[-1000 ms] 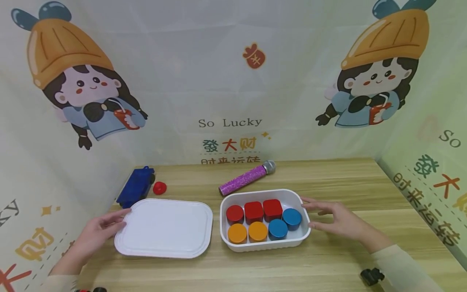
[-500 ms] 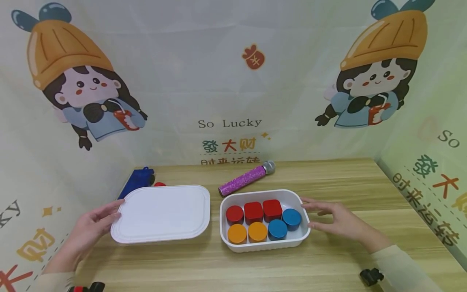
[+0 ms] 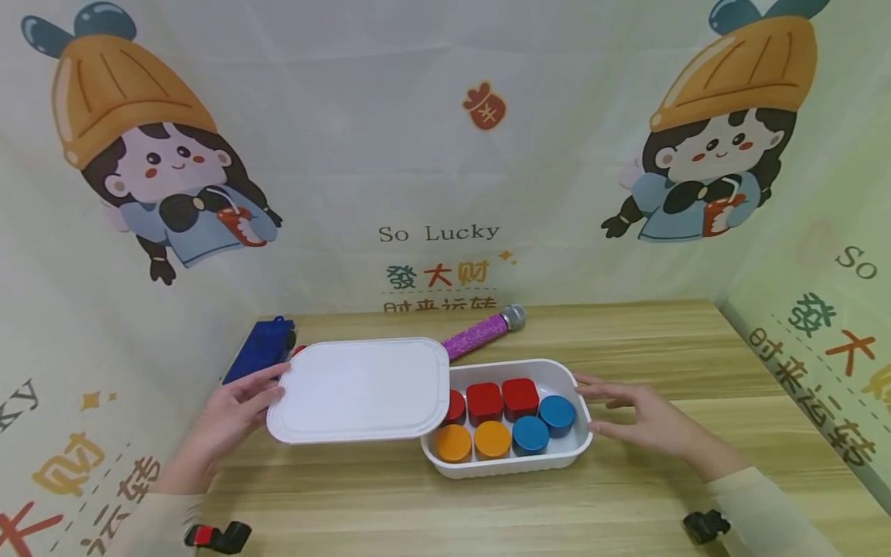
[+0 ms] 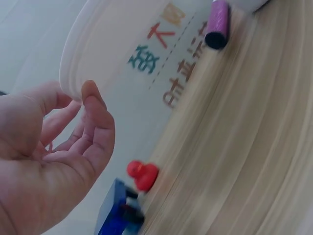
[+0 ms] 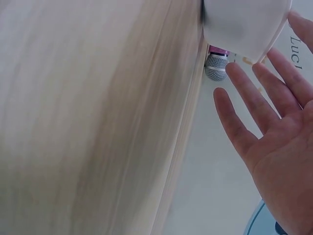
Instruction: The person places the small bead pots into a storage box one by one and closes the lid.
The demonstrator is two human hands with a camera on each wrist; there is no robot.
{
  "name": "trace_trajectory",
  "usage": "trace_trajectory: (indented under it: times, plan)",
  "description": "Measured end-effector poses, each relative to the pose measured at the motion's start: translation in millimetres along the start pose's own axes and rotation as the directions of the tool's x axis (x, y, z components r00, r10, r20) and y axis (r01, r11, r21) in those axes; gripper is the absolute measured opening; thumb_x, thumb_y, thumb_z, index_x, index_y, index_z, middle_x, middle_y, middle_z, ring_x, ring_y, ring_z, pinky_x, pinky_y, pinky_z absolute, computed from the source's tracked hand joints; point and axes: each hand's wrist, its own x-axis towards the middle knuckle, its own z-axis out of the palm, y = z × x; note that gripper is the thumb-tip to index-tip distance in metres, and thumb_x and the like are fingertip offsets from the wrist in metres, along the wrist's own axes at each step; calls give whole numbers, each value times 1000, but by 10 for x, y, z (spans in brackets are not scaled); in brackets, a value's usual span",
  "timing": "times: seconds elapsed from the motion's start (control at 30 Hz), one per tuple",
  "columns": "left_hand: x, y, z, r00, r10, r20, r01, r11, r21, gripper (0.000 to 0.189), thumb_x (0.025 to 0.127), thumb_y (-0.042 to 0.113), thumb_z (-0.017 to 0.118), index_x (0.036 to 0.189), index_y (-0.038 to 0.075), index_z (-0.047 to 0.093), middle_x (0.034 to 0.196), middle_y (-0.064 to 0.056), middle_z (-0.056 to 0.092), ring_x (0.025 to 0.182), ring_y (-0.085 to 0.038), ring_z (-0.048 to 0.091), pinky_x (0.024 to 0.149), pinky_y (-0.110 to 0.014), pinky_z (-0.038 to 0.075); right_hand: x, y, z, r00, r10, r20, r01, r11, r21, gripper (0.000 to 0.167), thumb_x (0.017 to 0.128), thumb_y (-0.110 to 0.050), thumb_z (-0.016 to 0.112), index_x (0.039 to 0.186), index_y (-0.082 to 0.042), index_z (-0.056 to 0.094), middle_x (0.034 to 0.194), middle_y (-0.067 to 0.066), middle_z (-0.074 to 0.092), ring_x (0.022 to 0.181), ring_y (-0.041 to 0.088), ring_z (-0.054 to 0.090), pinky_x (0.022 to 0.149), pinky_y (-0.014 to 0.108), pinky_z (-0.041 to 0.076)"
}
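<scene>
My left hand (image 3: 233, 418) pinches the left edge of a white plastic lid (image 3: 358, 391) between thumb and fingers. The lid is raised off the table, and its right end overlaps the left end of a white rectangular box (image 3: 508, 466) in the head view. Inside the box sit red blocks (image 3: 483, 402), orange round pieces (image 3: 492, 441) and blue round pieces (image 3: 530, 435); the lid partly covers the leftmost red one. At the box's right end, my right hand (image 3: 647, 422) has its fingers extended, fingertips right at the rim. The right wrist view shows these fingers (image 5: 249, 93) spread.
A glittery purple microphone (image 3: 480, 336) lies behind the box, its lower end hidden by the lid. At the back left stands a blue toy vehicle (image 3: 259, 352), with a small red duck (image 4: 143, 175) beside it. Printed cloth walls (image 3: 557, 271) border the wooden table (image 3: 626, 333).
My left hand has lifted the lid off the table and carried it right, until its right end overlaps the box. The right hand and the box have stayed in place.
</scene>
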Motion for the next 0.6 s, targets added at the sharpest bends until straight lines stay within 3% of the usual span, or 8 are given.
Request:
trace_trajectory:
  times: [0.17,0.4,0.6]
  plan:
    - [14,93,332,1000,15,-20,-16,999,-45,57,103,32,65,154,12,50,134,-12,62,93,-6,66,78,-18,60,-2,-19,12,1000,-28,-6,28,1000,11,55,92,-32,79,141,-13,64,155,9,54,131,36,61,94,44,62]
    - [-38,203,808,999,36,-1,-35,972,-232,51,102,16,66,150,5,53,114,1,65,96,-7,66,82,-20,61,-22,-37,61,1000,-1,-11,1,999,38,54,93,-31,78,141,-13,64,155,9,54,129,34,63,95,39,61]
    - [-67,366,1109,998,46,-30,-53,955,-291,47,101,8,65,147,6,56,121,-10,65,97,-8,67,83,-21,62,-18,-117,91,997,-19,-72,19,1000,0,50,92,-26,80,137,-9,67,153,12,56,128,37,63,93,42,61]
